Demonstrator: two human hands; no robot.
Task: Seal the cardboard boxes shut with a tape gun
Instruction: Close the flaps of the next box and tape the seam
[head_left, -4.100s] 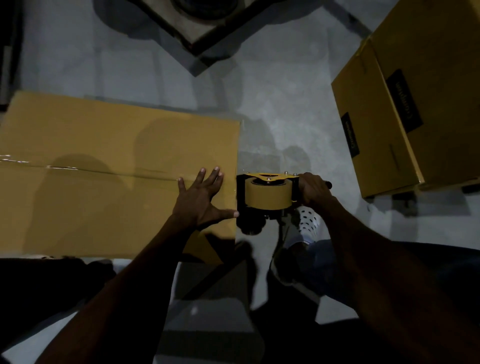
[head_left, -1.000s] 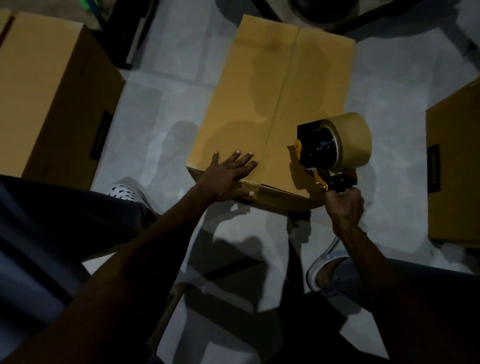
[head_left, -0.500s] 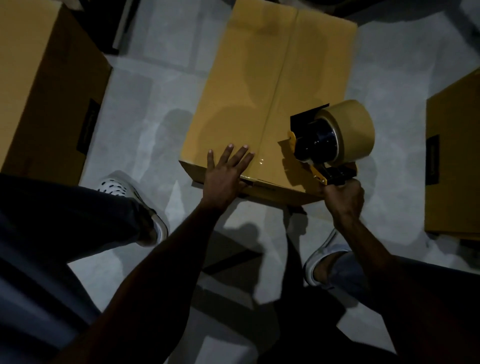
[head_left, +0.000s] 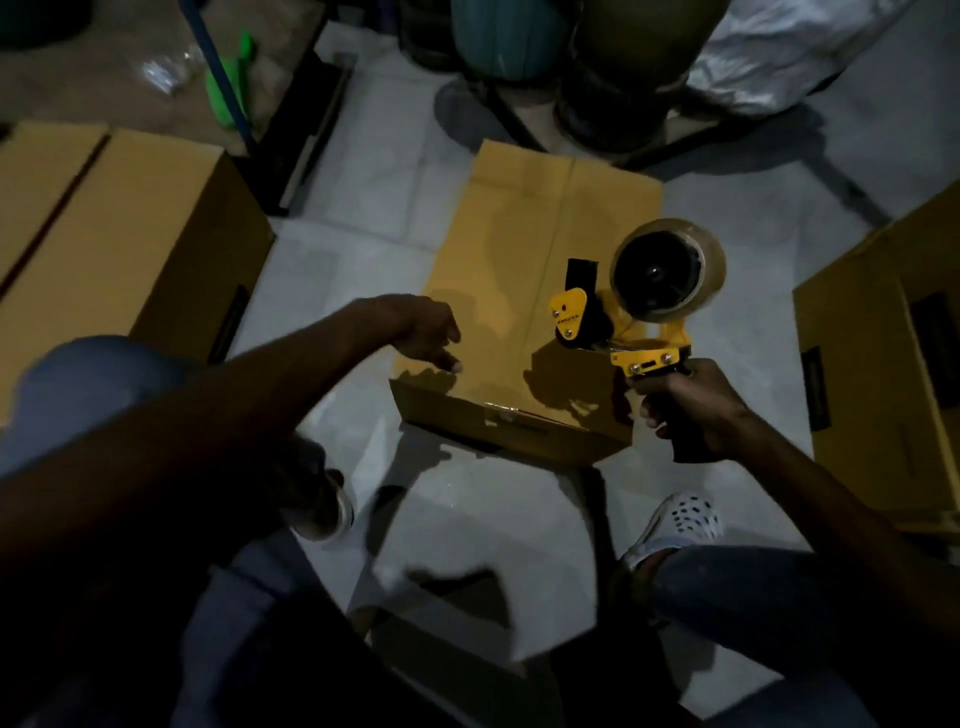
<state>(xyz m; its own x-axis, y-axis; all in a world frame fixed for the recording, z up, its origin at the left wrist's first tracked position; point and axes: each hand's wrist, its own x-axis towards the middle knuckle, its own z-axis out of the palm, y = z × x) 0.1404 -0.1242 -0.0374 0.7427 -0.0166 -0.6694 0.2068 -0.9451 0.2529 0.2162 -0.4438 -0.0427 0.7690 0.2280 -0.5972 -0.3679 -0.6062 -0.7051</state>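
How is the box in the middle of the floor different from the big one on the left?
The middle box lies low and flat; the left box stands taller, showing a deep side wall. The middle box's seam shines with clear tape; the left box's seam shows as a dark open gap. The tape gun hangs over the middle box only. Both are plain brown cardboard.

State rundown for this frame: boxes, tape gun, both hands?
middle box: flaps closed, tape over the near edge
left box: flaps closed
right box: partly out of frame, cannot tell
tape gun: held over the middle box, roll loaded
left hand: fingers loosely curled, holds nothing
right hand: grips the gun's handle
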